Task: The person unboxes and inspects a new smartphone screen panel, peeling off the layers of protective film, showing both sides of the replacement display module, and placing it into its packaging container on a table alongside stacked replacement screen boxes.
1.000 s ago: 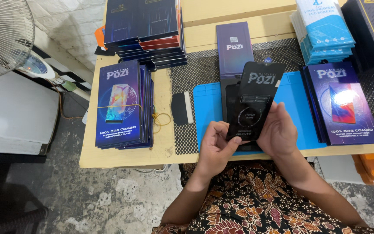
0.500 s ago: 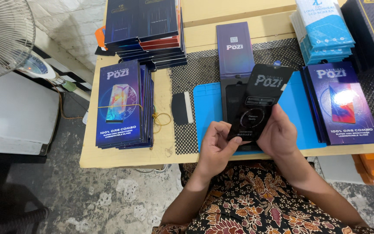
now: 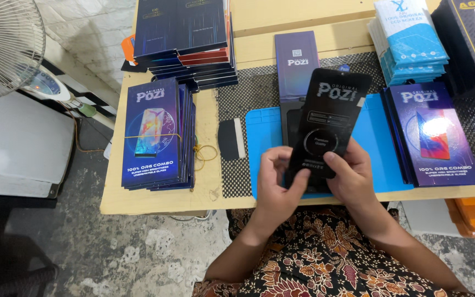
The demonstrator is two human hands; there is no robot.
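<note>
A flat black phone-screen panel [image 3: 330,118] with white print is held tilted above a blue mat [image 3: 263,140]. My left hand [image 3: 277,184] grips its lower left edge with the thumb on its face. Gripping the lower right corner is my right hand [image 3: 354,179], thumb also on the face. Under the panel, part of a dark flat piece lies on the mat. A purple flat box [image 3: 296,63] lies just behind the mat.
A banded stack of purple boxes [image 3: 155,135] stands at the left, with a taller dark stack [image 3: 185,38] behind it. More purple boxes [image 3: 435,135] and light blue boxes [image 3: 408,38] sit at the right. A small black-and-white scraper [image 3: 231,139] lies left of the mat. A fan [image 3: 1,49] stands off the wooden table [image 3: 155,201].
The black panel has risen and tilted a little to the right in both hands. My hands stay at its lower end.
</note>
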